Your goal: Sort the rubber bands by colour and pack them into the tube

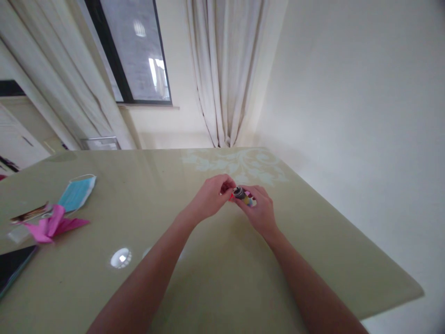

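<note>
Above the middle of the table, my right hand (261, 208) is closed around a small cylinder (239, 193) with a dark, ridged end and a yellow, blue and white body. That dark end points toward my left hand (216, 195), whose thumb and fingers are pinched together right beside it. A bit of red shows between the left fingertips and the cylinder. Whether it is a separate piece or part of the cylinder I cannot tell. My fingers hide most of the cylinder.
On the left of the glossy table (208, 287) lie a blue face mask (77, 194), a pink folded-paper bird (52, 225), a thin brown packet (30, 213) and a dark-screened device (15, 266). A white wall (365, 116) borders the table's right side; curtains (225, 69) hang behind.
</note>
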### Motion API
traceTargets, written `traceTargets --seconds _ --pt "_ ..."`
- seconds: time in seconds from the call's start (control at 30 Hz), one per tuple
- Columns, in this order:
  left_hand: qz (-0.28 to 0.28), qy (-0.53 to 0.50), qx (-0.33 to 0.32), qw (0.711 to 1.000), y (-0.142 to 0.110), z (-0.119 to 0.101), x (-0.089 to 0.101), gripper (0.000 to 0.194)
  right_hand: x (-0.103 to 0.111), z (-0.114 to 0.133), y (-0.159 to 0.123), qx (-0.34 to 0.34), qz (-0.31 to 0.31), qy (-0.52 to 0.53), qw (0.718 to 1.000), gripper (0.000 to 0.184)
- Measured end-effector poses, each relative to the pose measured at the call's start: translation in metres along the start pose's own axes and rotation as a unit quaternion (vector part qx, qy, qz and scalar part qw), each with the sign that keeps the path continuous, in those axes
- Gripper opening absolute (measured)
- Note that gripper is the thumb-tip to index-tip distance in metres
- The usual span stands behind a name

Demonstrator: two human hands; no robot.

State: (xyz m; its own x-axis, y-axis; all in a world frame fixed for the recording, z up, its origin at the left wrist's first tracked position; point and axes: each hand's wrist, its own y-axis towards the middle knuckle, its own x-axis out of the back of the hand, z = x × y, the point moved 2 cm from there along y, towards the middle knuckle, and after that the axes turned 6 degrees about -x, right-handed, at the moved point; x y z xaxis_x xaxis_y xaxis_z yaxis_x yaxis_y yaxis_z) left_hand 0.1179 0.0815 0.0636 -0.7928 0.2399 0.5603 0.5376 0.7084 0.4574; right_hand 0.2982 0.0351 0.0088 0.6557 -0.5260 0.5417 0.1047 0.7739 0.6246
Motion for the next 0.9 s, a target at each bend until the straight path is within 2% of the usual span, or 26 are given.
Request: traceTargets --seconds 0.17,0.33,0.43,0.53,0.77,0.9 --pt "0.023 0.096 -0.025 0.995 -0.001 -0.003 -0.001 0.010 -0.006 0.004 -0.005 0.010 0.016 0.009 1.000 0.033" --pt "0.078 0.145 -0.084 0.983 -0.003 -0.010 0.005 0.026 -0.007 0.005 -0.004 0.000 0.013 0.029 1.000 0.032" --pt "0.073 0.151 -0.117 0.979 -0.004 -0.014 0.009 0.028 -0.005 0.006 -0.003 -0.024 0.006 0.043 0.999 0.031" --pt "0.069 0.171 -0.121 0.975 -0.004 -0.016 0.011 0.027 -0.005 0.008 -0.003 -0.034 0.005 0.059 0.998 0.030" --pt "0.114 0.229 -0.165 0.953 -0.006 -0.018 0.005 0.026 -0.007 0.010 -0.004 -0.051 -0.011 0.098 0.994 0.030" --pt "0.081 0.233 -0.178 0.953 -0.008 -0.024 0.004 0.024 -0.011 0.005 -0.003 -0.086 -0.018 0.127 0.988 0.031"
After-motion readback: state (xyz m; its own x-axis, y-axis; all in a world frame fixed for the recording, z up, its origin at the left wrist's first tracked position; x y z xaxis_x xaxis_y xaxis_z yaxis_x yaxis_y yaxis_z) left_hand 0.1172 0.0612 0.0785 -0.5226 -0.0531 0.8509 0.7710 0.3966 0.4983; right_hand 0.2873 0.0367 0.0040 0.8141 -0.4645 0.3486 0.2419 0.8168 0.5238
